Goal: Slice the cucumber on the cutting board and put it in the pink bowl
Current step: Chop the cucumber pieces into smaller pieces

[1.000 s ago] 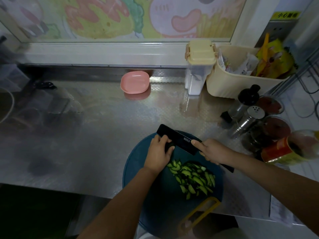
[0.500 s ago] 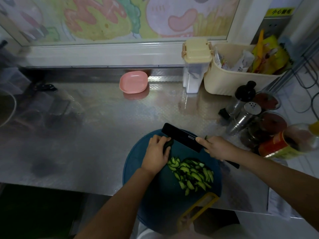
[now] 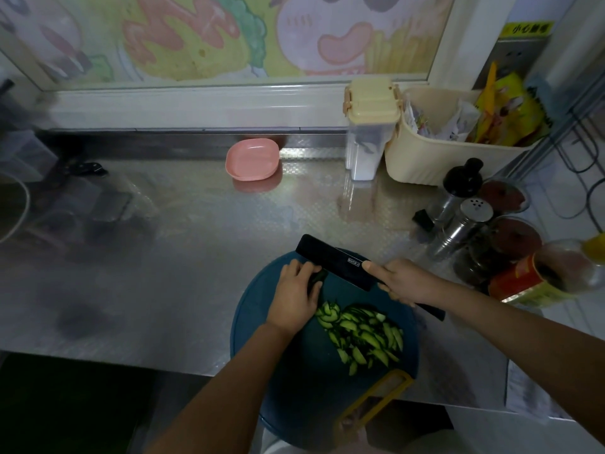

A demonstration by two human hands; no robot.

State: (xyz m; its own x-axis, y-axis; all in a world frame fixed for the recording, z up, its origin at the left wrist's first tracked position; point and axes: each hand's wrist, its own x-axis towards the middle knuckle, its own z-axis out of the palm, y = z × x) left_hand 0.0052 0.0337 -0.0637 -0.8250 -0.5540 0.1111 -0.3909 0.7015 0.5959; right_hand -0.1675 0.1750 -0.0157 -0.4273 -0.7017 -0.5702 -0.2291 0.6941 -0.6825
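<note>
Slicing looked nearly finished. At upper centre of the frame the pink bowl (image 3: 252,159) sat with nothing in it, well apart from the cutting board (image 3: 278,381) at lower centre. Near the board's top edge the left hand (image 3: 294,296) curled its fingers over a short dark cucumber stub (image 3: 318,276). The knife (image 3: 337,262) stood just right of it, above a heap of slices (image 3: 360,332). The right hand (image 3: 404,283) gripped the knife's handle, forefinger along the blade. The last cuts and the transfer to the bowl seemingly remained.
</note>
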